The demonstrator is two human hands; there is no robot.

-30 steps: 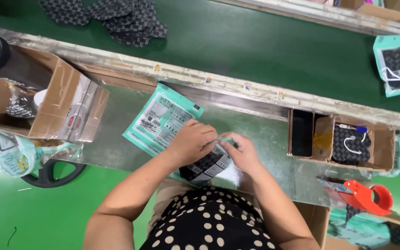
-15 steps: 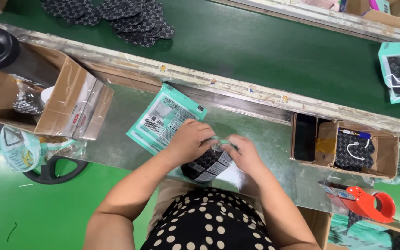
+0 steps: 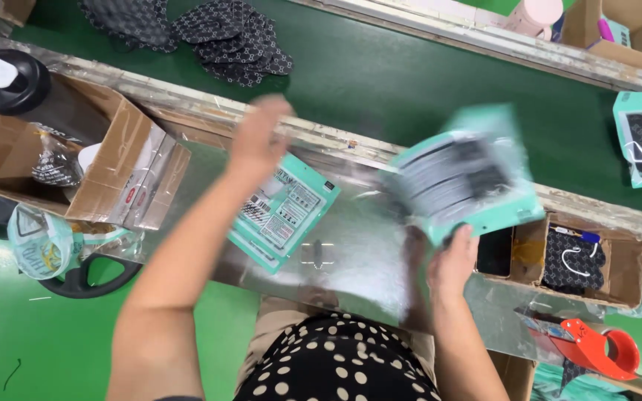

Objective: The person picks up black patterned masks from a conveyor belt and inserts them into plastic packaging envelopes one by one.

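Teal pouch (image 3: 466, 178), blurred, is pinched by right hand (image 3: 451, 260) fingers above the desk (image 3: 351, 260) rim. Left hand (image 3: 258, 137), fingers together, hovers left of it over the green belt (image 3: 380, 82), holding nothing.

A shiny metal worktop (image 3: 351, 267) carries a teal printed pouch (image 3: 282, 210), an open cardboard box (image 3: 76, 160) at its left end and a low cardboard tray (image 3: 570, 256) at its right, beside a green conveyor belt (image 3: 410, 82) bearing dark patterned masks (image 3: 209, 33).

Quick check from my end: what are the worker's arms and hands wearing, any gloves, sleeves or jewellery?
Both arms are bare, with no sleeves in view. The left hand and right hand carry no gloves; motion blur hides any rings. No watch or bracelet shows. Below them is a black garment with cream polka dots.
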